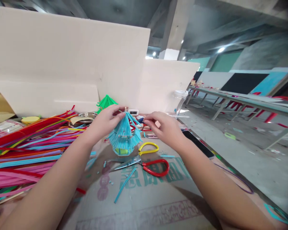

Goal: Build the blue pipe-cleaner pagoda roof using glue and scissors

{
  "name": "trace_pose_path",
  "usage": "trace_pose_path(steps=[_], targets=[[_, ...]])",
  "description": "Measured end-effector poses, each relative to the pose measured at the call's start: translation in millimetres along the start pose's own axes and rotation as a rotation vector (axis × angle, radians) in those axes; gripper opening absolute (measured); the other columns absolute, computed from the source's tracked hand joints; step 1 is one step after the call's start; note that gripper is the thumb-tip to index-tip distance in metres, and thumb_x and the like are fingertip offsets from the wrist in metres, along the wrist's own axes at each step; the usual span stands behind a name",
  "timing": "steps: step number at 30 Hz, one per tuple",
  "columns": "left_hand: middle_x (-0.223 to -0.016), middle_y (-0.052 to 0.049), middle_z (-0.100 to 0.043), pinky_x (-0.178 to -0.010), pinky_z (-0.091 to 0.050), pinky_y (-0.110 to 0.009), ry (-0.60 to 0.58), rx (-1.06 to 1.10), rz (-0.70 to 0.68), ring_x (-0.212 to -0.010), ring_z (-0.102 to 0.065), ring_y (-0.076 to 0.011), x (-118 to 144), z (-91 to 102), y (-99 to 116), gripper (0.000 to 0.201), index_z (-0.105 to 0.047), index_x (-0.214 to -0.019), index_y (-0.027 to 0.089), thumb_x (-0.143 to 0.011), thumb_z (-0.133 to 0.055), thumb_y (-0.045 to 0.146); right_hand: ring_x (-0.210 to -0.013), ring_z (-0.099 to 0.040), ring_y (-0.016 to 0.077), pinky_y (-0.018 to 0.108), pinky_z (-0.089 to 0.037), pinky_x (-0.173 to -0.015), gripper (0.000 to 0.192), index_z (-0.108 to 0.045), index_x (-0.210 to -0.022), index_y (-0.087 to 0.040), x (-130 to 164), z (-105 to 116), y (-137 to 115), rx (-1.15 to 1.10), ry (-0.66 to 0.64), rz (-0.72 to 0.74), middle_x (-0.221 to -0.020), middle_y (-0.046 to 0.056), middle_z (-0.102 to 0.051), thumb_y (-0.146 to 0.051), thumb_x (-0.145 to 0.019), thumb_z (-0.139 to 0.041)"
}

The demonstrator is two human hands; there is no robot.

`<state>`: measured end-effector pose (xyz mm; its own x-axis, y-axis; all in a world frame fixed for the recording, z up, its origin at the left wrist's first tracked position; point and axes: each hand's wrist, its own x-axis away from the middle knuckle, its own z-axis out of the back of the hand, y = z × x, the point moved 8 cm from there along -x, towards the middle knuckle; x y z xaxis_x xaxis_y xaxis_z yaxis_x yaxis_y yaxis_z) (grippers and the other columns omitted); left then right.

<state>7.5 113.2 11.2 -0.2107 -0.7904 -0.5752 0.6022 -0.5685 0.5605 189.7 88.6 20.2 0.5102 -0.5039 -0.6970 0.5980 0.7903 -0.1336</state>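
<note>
A light blue tiered model tower point(124, 135), covered in pipe cleaners, stands on the printed board. My left hand point(110, 118) is closed around its top, fingers and thumb near a pale stick at the peak. To the tower's right, my right hand point(164, 129) is pinched, its fingertips close to a loose blue strand and a small dark blue piece; what they grip is too small to make out. Below the hands lie scissors point(140, 159) with one yellow and one red handle, blades apart. A cut blue pipe cleaner point(125, 186) rests nearer to me.
Bundles of coloured pipe cleaners point(26, 159) fill the left side. Behind are a green model roof point(107, 102), a metal dish point(85, 118) and a clear jar point(180, 100). A black phone-like slab point(198, 143) lies along the right edge. White panels point(69, 60) stand at the back.
</note>
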Motion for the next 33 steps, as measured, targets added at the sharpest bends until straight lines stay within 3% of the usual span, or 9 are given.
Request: trace_pose_path(steps=[4,9,13,18,20,26,33], targets=[[-0.123,-0.009,-0.066,-0.092,-0.049,-0.034,0.003,-0.032,0.045,-0.106,-0.062,-0.0236,6.2,7.3,-4.5,0.043,-0.063,-0.121,0.017,-0.090,-0.049,0.043,-0.076,-0.061,0.0163,0.027,-0.042,-0.068,0.017,-0.069,-0.093,-0.017,20.9,-22.8,31.0,0.000,-0.148,-0.144,-0.087,0.005,-0.071,-0.024,-0.094,-0.053],[-0.102,-0.007,-0.074,-0.080,-0.051,-0.036,0.006,-0.231,0.173,-0.088,-0.067,-0.0255,22.1,35.1,-17.5,0.044,-0.069,-0.112,0.020,-0.086,-0.050,0.050,-0.081,-0.064,0.0182,0.026,-0.042,-0.069,0.019,-0.072,-0.097,-0.020,66.3,-49.5,65.6,0.073,-0.382,-0.286,-0.094,0.006,-0.074,-0.020,-0.088,-0.055],[-0.092,-0.006,-0.075,-0.074,-0.049,-0.033,-0.115,-0.355,0.187,-0.082,-0.066,-0.0250,38.6,54.7,-24.8,0.038,-0.074,-0.097,0.022,-0.085,-0.049,0.049,-0.068,-0.063,0.0183,0.027,-0.040,-0.061,0.017,-0.072,-0.087,-0.019,92.0,-45.0,72.1,0.078,-0.439,-0.305,-0.080,0.005,-0.073,-0.021,-0.084,-0.055],[-0.092,-0.007,-0.076,-0.073,-0.047,-0.032,-0.214,-0.500,0.202,-0.081,-0.067,-0.0252,73.0,67.2,-41.8,0.029,-0.075,-0.091,0.024,-0.081,-0.051,0.036,-0.075,-0.064,0.0198,0.029,-0.044,-0.065,0.024,-0.070,-0.091,-0.020,111.8,-47.5,75.7,0.058,-0.428,-0.321,-0.088,0.006,-0.072,-0.032,-0.090,-0.049],[-0.093,-0.005,-0.076,-0.073,-0.047,-0.031,-0.267,-0.523,0.260,-0.082,-0.068,-0.0242,90.0,62.7,-53.1,0.028,-0.075,-0.093,0.026,-0.082,-0.050,0.033,-0.080,-0.064,0.0214,0.031,-0.046,-0.070,0.024,-0.070,-0.092,-0.020,116.6,-55.1,76.1,0.105,-0.411,-0.290,-0.094,0.008,-0.071,-0.032,-0.091,-0.050],[-0.095,-0.011,-0.074,-0.075,-0.045,-0.033,-0.440,-0.634,0.162,-0.088,-0.067,-0.0281,117.7,30.9,-61.2,0.024,-0.076,-0.091,0.023,-0.077,-0.058,0.032,-0.098,-0.061,0.0261,0.038,-0.047,-0.088,0.028,-0.071,-0.097,-0.016,124.5,-73.2,77.4,0.169,-0.372,-0.233,-0.103,0.014,-0.067,-0.028,-0.094,-0.046],[-0.074,-0.010,-0.071,-0.066,-0.042,-0.032,-0.414,-0.691,0.211,-0.074,-0.065,-0.0256,119.2,38.3,-76.0,0.021,-0.073,-0.073,0.021,-0.074,-0.052,0.020,-0.099,-0.061,0.0251,0.038,-0.047,-0.089,0.028,-0.071,-0.097,-0.015,122.7,-70.0,74.0,0.165,-0.361,-0.219,-0.103,0.014,-0.067,-0.027,-0.095,-0.046]])
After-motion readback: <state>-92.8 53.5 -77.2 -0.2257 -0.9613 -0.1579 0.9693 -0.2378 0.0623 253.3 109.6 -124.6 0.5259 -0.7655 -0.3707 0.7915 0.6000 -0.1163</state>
